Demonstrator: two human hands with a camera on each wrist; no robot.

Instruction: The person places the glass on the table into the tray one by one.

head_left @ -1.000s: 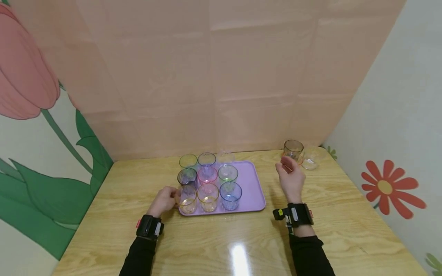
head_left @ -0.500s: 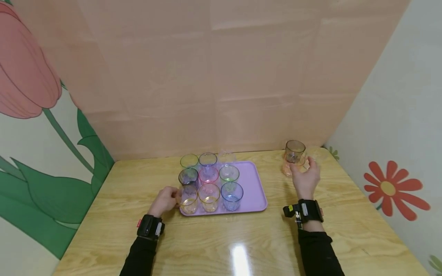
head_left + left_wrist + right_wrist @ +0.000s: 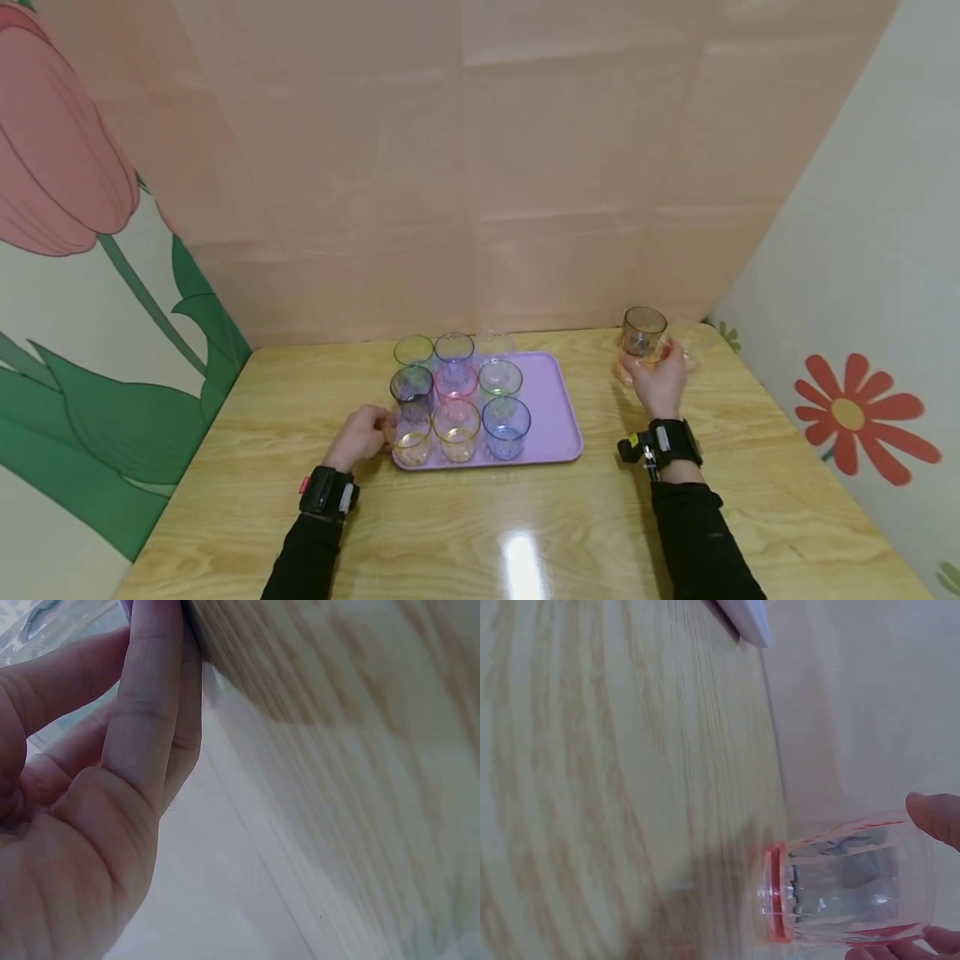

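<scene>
My left hand (image 3: 358, 437) pinches the left edge of the purple tray (image 3: 553, 421) near its front corner; in the left wrist view thumb and fingers meet at a sliver of purple. Rows of glasses with coloured rims stand on that tray, among them a blue glass (image 3: 506, 429), a yellow-rimmed glass (image 3: 412, 437) and a pink-rimmed one (image 3: 456, 383). On the far right, my right hand (image 3: 662, 383) grips an orange-tinted glass (image 3: 778, 892), thumb and fingers about its upper part. A smoky grey glass (image 3: 643, 325) sits nested in it, standing higher.
Behind my right hand a clear glass (image 3: 692, 357) is partly hidden. The wooden table (image 3: 480, 525) ends at a pink-covered back wall (image 3: 480, 167), with a flower-painted wall (image 3: 840, 250) on the right. Bare tray surface shows right of the glasses.
My right hand has moved right and then closed around the orange glass below the grey one. My left hand stays at the tray's edge. The glasses on the tray have not moved.
</scene>
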